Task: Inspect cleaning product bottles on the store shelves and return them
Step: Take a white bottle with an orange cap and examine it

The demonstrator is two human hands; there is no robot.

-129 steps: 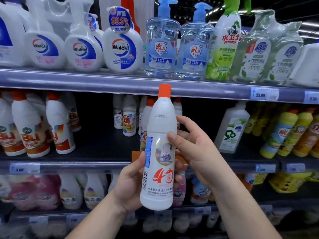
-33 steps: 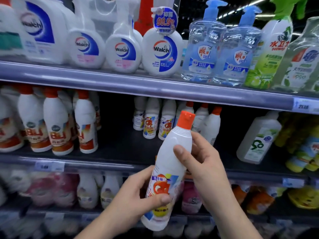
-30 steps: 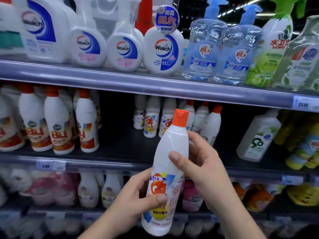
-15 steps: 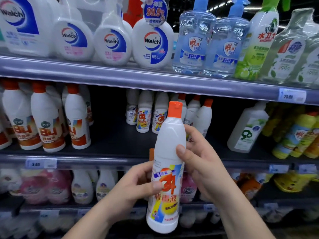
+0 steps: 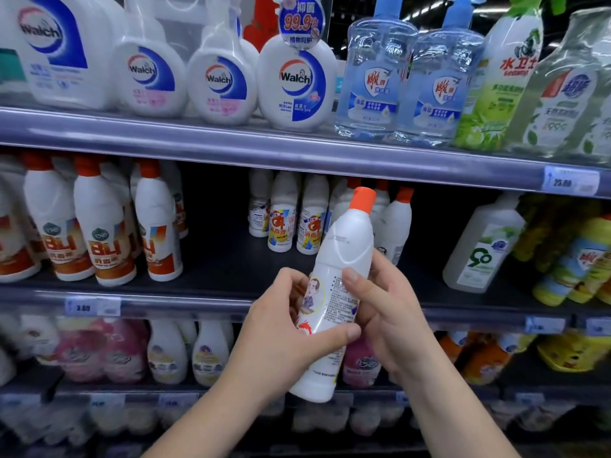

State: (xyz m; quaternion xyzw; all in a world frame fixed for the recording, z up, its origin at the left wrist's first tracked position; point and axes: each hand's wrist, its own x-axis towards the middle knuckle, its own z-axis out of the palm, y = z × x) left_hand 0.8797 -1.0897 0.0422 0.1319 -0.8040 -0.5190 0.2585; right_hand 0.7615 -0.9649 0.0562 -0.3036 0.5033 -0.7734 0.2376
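A white disinfectant bottle (image 5: 344, 259) with an orange cap is held in front of the middle shelf (image 5: 211, 266), tilted with its cap to the upper right. Its back label with small print and a cartoon figure faces me. My left hand (image 5: 284, 328) grips the lower body, thumb across the front. My right hand (image 5: 383, 312) grips the middle from the right, thumb on the label. Matching bottles (image 5: 284, 219) stand at the back of the middle shelf behind it.
Walch pump bottles (image 5: 297, 81) and clear blue soap pumps (image 5: 373, 77) line the top shelf. Larger orange-capped bottles (image 5: 102, 226) stand middle left, a white jug (image 5: 482, 249) and yellow bottles middle right. Pink and white bottles fill the shelf below.
The bottle has been turned in my hands from its colourful front label to its back label, and it now tilts to the right. The view has shifted slightly.
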